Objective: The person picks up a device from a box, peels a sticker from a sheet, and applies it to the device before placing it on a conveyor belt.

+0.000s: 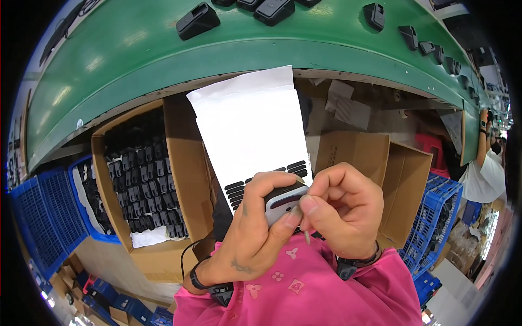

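Note:
My left hand [253, 228] is wrapped round a small device with a grey rounded front [286, 203], which has a dark oblong slot and a tiny hole in it. At the device's right edge, my right hand [342, 209] has its thumb and forefinger pinched together. What they hold is too small to make out; a thin pale tip shows below those fingers. Beneath both hands lies a white sheet [253, 127] bearing rows of black oblong stickers [296, 167] near its lower end, partly covered by the hands.
Ahead runs a green workbench [326, 51] with several black housings [198, 22] on it. At left, a cardboard box [176, 141] holds rows of black parts beside a blue crate [49, 217]. Another carton [405, 190] and blue crate [432, 217] stand right. A person [486, 174] is at far right.

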`<action>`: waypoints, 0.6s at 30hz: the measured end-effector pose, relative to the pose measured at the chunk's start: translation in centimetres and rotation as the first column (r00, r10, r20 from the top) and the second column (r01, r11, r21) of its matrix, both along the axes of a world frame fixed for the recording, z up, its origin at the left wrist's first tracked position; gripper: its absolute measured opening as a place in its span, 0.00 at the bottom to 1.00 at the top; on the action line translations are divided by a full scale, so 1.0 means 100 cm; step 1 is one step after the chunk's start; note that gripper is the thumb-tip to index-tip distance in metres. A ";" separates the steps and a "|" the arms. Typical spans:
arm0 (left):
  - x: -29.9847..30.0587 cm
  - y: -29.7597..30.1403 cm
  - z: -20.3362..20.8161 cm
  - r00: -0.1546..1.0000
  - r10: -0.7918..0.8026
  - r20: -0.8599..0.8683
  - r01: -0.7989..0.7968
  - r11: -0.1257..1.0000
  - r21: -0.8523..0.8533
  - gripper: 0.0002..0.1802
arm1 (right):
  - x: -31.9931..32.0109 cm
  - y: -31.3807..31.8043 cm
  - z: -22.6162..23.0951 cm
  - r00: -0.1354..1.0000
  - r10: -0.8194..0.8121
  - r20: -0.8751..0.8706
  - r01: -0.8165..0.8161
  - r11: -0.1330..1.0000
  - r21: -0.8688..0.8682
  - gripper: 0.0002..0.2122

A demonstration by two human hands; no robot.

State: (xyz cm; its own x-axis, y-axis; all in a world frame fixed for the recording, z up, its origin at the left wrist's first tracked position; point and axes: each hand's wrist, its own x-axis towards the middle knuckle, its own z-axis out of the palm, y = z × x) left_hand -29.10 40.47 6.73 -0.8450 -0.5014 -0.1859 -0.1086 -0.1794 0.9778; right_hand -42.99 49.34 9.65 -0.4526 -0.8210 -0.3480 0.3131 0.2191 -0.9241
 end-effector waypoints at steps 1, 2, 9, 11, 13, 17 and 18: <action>0.000 0.000 0.000 1.000 -0.001 -0.001 0.001 1.000 0.000 0.23 | 0.001 0.000 0.000 1.000 -0.003 -0.008 0.003 1.000 -0.007 0.05; 0.000 0.000 0.000 1.000 0.000 -0.004 0.000 1.000 -0.020 0.23 | 0.001 0.000 0.000 1.000 -0.007 -0.016 0.007 1.000 -0.013 0.05; 0.000 0.002 -0.003 1.000 0.007 -0.010 -0.008 0.998 -0.059 0.23 | 0.001 0.002 -0.002 0.997 0.011 -0.071 -0.010 1.000 0.014 0.05; 0.000 0.004 -0.004 1.000 0.012 -0.008 -0.013 0.998 -0.058 0.23 | 0.001 0.001 -0.002 0.997 0.002 -0.071 0.000 1.000 0.025 0.04; -0.001 0.004 -0.005 1.000 0.018 -0.006 -0.019 0.998 -0.058 0.23 | 0.001 0.000 -0.003 0.997 0.003 -0.083 0.000 1.000 0.030 0.04; -0.002 0.004 -0.006 1.000 0.027 -0.012 -0.028 0.992 -0.125 0.23 | -0.002 0.002 -0.009 0.989 0.022 -0.143 -0.023 1.000 -0.002 0.05; -0.001 0.004 -0.006 1.000 0.012 0.005 -0.011 0.992 -0.124 0.23 | -0.003 0.000 -0.007 0.990 0.022 -0.143 -0.023 1.000 -0.003 0.05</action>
